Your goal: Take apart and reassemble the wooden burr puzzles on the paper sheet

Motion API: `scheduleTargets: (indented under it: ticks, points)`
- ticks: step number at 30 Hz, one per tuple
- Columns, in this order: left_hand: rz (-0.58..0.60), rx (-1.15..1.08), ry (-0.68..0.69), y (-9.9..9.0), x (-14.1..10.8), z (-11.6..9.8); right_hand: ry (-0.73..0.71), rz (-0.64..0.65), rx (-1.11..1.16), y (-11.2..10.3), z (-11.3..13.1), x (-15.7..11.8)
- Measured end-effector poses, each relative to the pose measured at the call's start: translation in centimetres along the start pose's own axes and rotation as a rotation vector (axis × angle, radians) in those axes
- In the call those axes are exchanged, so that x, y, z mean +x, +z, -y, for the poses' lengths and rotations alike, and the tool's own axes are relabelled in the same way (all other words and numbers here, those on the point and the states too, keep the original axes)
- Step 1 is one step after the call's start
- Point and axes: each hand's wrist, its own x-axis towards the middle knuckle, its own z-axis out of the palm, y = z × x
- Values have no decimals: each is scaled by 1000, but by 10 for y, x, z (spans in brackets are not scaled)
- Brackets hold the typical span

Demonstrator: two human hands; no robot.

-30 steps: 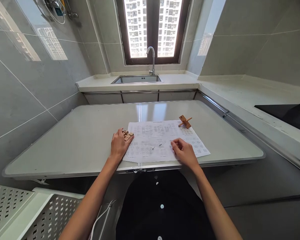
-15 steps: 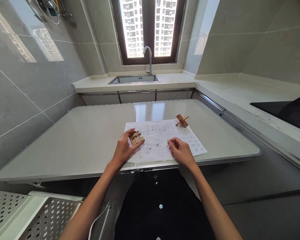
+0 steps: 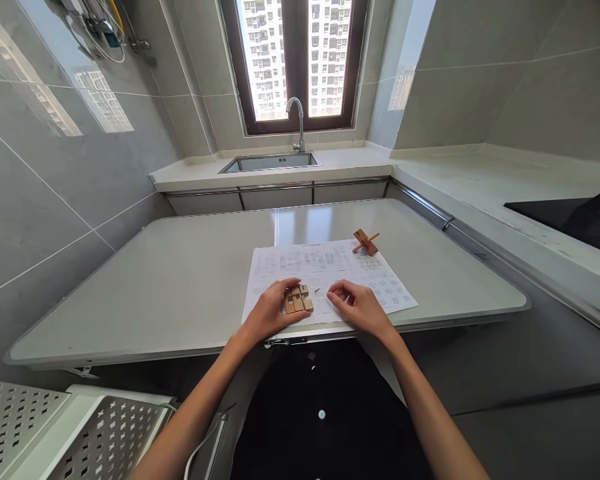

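My left hand is closed around the sides of a flat wooden block puzzle, thumb at the near edge and fingers at the far edge. The puzzle is made of several light brown pieces and is over the printed paper sheet. To its right, my right hand hovers low over the sheet with its fingers curled in toward the thumb; nothing shows in it. Between the two hands lies a tiny dark item, too small to name. A crossed wooden piece with a stick through it sits at the sheet's far right corner.
The sheet lies near the front edge of a white folding table. Beyond it are a counter with a sink and a tap. A metal rail and a counter run along the right. A perforated white rack stands at lower left.
My left hand has carried the wooden block puzzle right and nearer to me, covering one of the tiny items. My right hand has shifted slightly left.
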Motion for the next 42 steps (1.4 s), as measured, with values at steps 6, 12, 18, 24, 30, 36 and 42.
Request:
scheduleTargets:
  ticks: [6, 12, 18, 24, 30, 36, 42]
  points:
    - [24, 64, 22, -1, -1, 3, -77, 123, 7, 5, 12, 1]
    - [-42, 223, -48, -14, -8, 6, -144, 136, -141, 22, 21, 5]
    - [-20, -138, -194, -27, -15, 4, -127, 97, -69, 23, 22, 6]
    - [-27, -320, -214, -27, -20, 5, -24, 70, 223, 23, 24, 8]
    - [-28, -263, -272, -25, -23, 2, 19, 76, 229, 32, 17, 10]
    - [-39, -244, -281, -26, -24, -1, 34, 67, 238, 32, 15, 7]
    - [-56, -249, -269, -24, -24, 1, 107, 25, 320, 35, 5, 9]
